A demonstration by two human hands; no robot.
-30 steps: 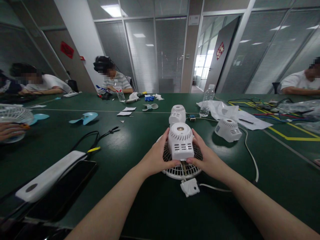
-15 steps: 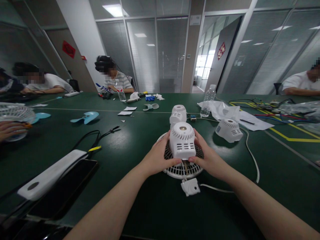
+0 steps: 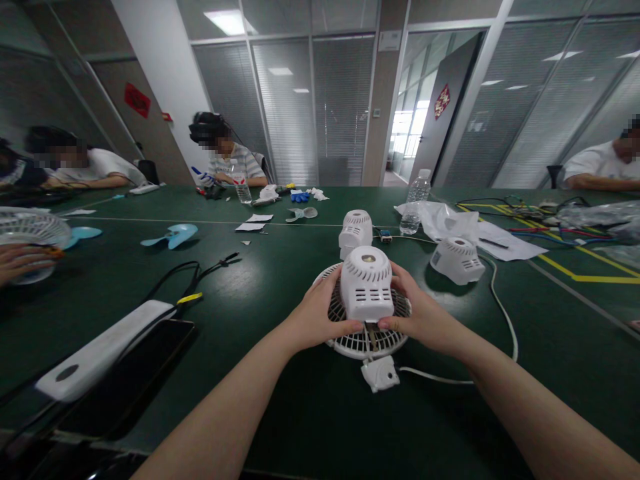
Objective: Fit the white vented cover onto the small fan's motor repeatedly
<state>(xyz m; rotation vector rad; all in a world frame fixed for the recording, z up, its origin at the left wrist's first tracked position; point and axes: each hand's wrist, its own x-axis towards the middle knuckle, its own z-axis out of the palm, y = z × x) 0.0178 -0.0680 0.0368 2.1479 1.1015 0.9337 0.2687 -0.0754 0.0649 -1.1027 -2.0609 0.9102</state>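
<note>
Between my two hands is a white vented fan motor cover [image 3: 367,285], set over the middle of a round white fan grille [image 3: 345,347] on the table. My left hand [image 3: 320,310] grips its left side, thumb along the lower front edge. On the other side my right hand [image 3: 415,310] holds it the same way. What lies under the cover is mostly hidden. A small white switch box [image 3: 381,373] on a white cord rests just in front of the grille. Right behind the cover stands another white vented housing [image 3: 355,230].
A third white housing [image 3: 457,260] lies to the right near a water bottle [image 3: 417,200] and a plastic bag [image 3: 447,220]. Left are a white power bank-like bar [image 3: 107,347], a phone [image 3: 130,373] and a blue fan blade [image 3: 173,236]. Co-workers sit around the table.
The cover has shifted very slightly to the right and tilted a little. The right hand's fingers have moved slightly along its side. The grille and switch box stay in place.
</note>
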